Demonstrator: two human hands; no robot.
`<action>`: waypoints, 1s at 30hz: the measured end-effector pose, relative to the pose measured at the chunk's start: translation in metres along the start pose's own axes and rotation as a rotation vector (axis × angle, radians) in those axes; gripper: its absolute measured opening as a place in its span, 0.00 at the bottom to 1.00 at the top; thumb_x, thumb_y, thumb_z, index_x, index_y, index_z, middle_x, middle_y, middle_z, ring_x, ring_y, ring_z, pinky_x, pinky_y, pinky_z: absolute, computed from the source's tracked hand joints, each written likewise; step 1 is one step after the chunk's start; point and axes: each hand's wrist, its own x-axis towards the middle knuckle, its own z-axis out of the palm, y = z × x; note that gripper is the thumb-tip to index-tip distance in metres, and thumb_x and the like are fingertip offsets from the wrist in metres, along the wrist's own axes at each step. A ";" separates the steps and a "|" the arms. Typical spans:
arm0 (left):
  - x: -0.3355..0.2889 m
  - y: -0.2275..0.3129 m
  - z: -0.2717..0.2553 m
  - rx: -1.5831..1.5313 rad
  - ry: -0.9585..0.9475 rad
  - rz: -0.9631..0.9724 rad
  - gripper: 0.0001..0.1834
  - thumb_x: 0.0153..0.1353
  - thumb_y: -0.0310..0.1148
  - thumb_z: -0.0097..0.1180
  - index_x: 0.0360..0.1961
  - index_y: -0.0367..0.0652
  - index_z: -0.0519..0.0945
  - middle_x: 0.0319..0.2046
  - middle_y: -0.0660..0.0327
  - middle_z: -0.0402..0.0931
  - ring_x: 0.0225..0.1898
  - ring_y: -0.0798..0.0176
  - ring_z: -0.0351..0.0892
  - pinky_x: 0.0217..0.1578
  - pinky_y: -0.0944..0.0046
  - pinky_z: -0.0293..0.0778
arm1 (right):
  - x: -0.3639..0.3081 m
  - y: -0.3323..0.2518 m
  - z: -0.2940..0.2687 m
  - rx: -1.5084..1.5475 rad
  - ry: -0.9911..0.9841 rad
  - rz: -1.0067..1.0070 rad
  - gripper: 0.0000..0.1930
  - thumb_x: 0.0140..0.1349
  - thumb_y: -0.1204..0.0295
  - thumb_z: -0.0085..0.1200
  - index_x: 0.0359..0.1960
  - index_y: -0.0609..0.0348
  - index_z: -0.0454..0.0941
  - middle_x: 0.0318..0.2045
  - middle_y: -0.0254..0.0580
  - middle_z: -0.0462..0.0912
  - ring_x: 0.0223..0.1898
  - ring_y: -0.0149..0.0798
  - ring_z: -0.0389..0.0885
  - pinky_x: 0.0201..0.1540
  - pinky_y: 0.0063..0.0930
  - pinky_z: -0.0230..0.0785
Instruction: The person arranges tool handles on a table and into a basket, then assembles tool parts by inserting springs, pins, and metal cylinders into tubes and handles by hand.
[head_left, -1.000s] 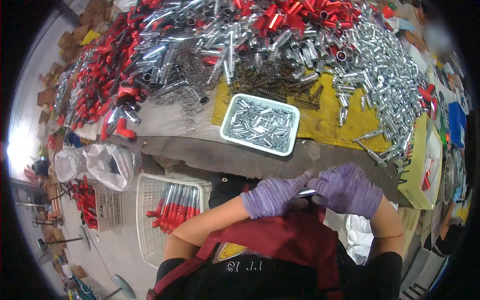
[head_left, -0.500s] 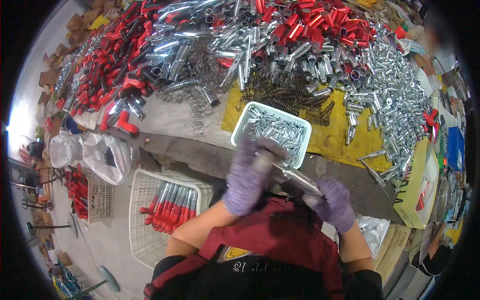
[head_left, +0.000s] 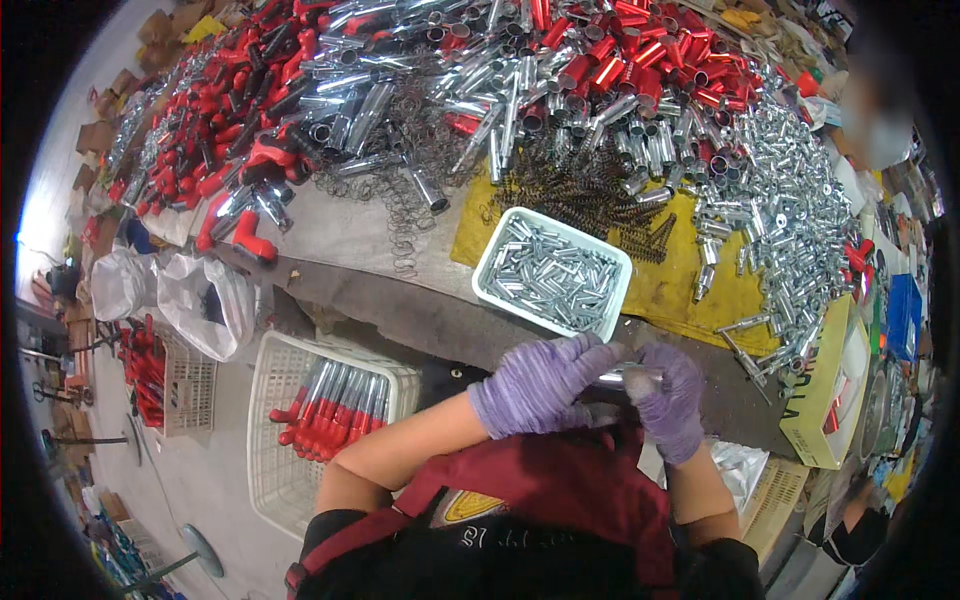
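My left hand (head_left: 545,388), in a purple knitted glove, is closed near the front edge of the bench. Its fingers reach over one end of a shiny metal tube (head_left: 613,377). Around the other end my right hand (head_left: 670,400), gloved the same way, is wrapped with its thumb on top. Most of the tube is hidden by the gloves. Just beyond both hands a white plastic tray (head_left: 483,290) holds many small silver pins (head_left: 555,275). Dark coil springs (head_left: 570,195) lie behind that tray on a yellow cloth (head_left: 650,300).
Piles of red-handled parts (head_left: 215,140), chrome tubes (head_left: 370,115), red tubes (head_left: 640,65) and small metal fittings (head_left: 780,190) cover the back of the bench. At lower left stands a white basket (head_left: 270,400) with red-handled tubes (head_left: 340,405). A yellow carton (head_left: 815,425) is at right.
My left hand has come down from over the tray toward my body and now meets my right hand at the tube. The tray's pins are fully uncovered. The view has shifted slightly.
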 end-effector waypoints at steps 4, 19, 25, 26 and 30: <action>-0.006 -0.001 0.010 -0.066 -0.104 -0.133 0.26 0.49 0.50 0.59 0.43 0.43 0.72 0.30 0.54 0.75 0.31 0.48 0.77 0.29 0.53 0.73 | 0.002 0.017 0.009 -0.265 0.114 -0.280 0.12 0.49 0.61 0.57 0.23 0.57 0.75 0.19 0.43 0.75 0.22 0.44 0.74 0.26 0.32 0.66; -0.037 -0.024 -0.018 -1.583 -0.205 -0.600 0.30 0.59 0.50 0.50 0.59 0.50 0.59 0.33 0.60 0.72 0.22 0.71 0.70 0.21 0.71 0.67 | 0.097 -0.051 0.027 -0.084 -0.198 -0.035 0.13 0.53 0.62 0.53 0.23 0.62 0.75 0.20 0.50 0.73 0.23 0.43 0.74 0.27 0.33 0.64; -0.048 -0.025 -0.009 -1.820 0.298 -0.818 0.30 0.55 0.62 0.48 0.53 0.59 0.63 0.24 0.63 0.69 0.08 0.74 0.55 0.07 0.74 0.54 | 0.184 -0.008 0.086 -0.694 0.063 -0.365 0.14 0.55 0.60 0.54 0.31 0.59 0.76 0.32 0.46 0.76 0.36 0.47 0.77 0.42 0.35 0.68; -0.052 -0.028 -0.011 -1.818 0.300 -0.813 0.30 0.55 0.62 0.48 0.53 0.59 0.63 0.24 0.63 0.69 0.08 0.74 0.55 0.07 0.74 0.54 | 0.189 -0.007 0.092 -0.682 -0.002 -0.299 0.14 0.55 0.60 0.54 0.32 0.59 0.76 0.33 0.45 0.76 0.37 0.47 0.77 0.43 0.35 0.68; -0.074 -0.047 -0.024 -1.824 0.330 -0.817 0.31 0.53 0.65 0.46 0.50 0.55 0.67 0.20 0.64 0.66 0.09 0.74 0.56 0.06 0.76 0.52 | 0.202 -0.007 0.098 -0.192 0.081 -0.367 0.12 0.54 0.63 0.53 0.34 0.59 0.76 0.33 0.44 0.78 0.37 0.45 0.77 0.43 0.33 0.69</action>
